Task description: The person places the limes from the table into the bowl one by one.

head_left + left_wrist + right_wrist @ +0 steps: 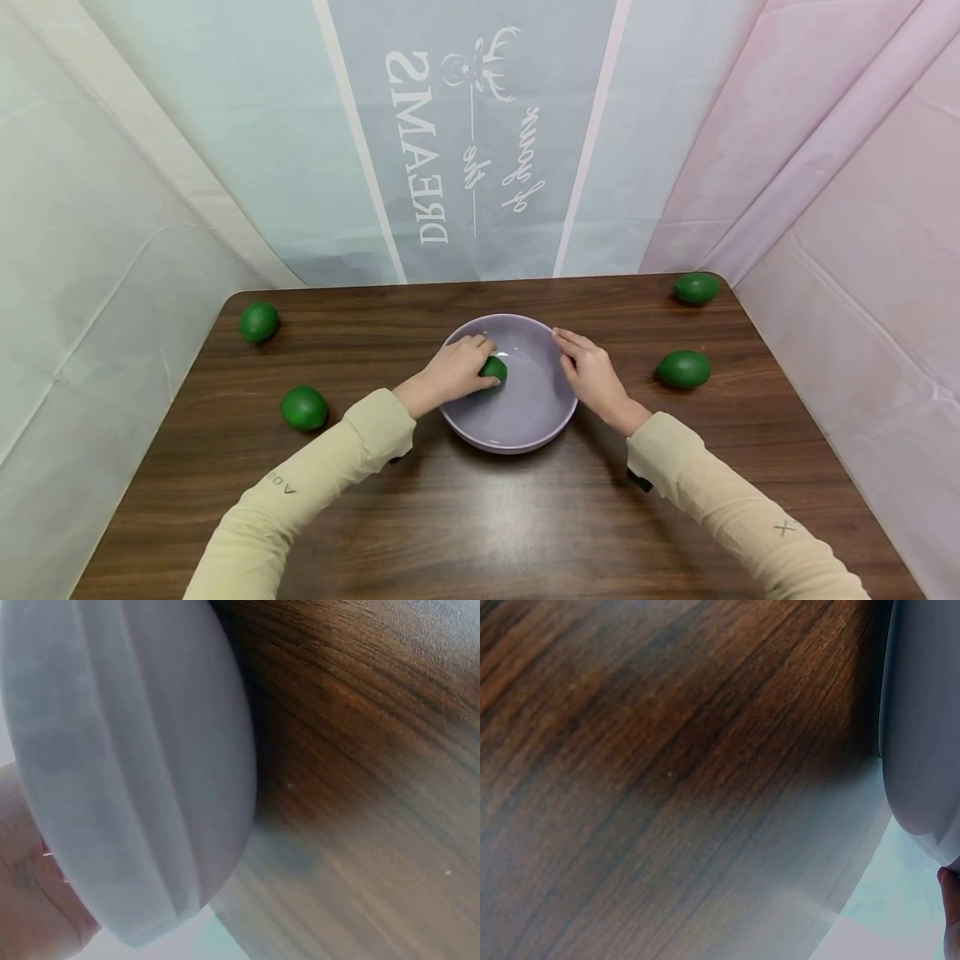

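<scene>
A wide lilac bowl point(528, 400) sits on the table in the head view. My left hand point(453, 371) reaches over its left rim and holds a green lime point(494, 370) inside, the fingers and thumb around it. The fingers partly cover the lime. On the opposite side, my right hand point(594, 375) rests against the bowl's right rim with its fingers fairly straight. In the left wrist view, part of the left hand point(34, 900) shows behind the bowl's outer wall point(150, 750). A fingertip touches the bowl's edge in the right wrist view.
Two limes lie on the left, one farther back point(258, 322) and one nearer point(303, 408). On the right are another two, a back lime point(696, 288) and a nearer lime point(684, 369). Fabric walls enclose the brown wooden table point(495, 533) at the back and sides.
</scene>
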Demonstrator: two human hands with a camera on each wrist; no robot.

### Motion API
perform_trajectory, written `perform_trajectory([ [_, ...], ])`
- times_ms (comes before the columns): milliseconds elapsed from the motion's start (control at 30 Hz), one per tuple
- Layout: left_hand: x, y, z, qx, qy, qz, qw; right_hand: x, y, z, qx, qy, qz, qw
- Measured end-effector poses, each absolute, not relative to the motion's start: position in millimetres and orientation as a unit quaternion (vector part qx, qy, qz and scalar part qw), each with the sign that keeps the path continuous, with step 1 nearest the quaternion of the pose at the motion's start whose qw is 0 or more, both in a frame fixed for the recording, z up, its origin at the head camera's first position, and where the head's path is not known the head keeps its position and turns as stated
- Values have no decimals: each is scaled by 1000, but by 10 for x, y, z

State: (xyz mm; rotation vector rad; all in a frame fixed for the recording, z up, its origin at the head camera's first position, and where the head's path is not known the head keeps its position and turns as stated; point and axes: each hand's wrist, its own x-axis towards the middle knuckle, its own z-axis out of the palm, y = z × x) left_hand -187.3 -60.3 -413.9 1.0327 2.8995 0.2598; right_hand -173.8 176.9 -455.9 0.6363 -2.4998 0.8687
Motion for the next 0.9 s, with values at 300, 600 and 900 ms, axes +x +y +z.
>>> perform_trajectory([
  [300,-1865,-650,-4062,341,937,78,28,-1737,1773,-4571,231,-898,312,209],
  [600,-1846,-726,-3992,353,933,66,24,-1736,1776,-4579,226,-898,317,204],
  [900,-1815,-816,-3924,363,930,64,6,-1734,1777,-4576,226,-899,315,204],
])
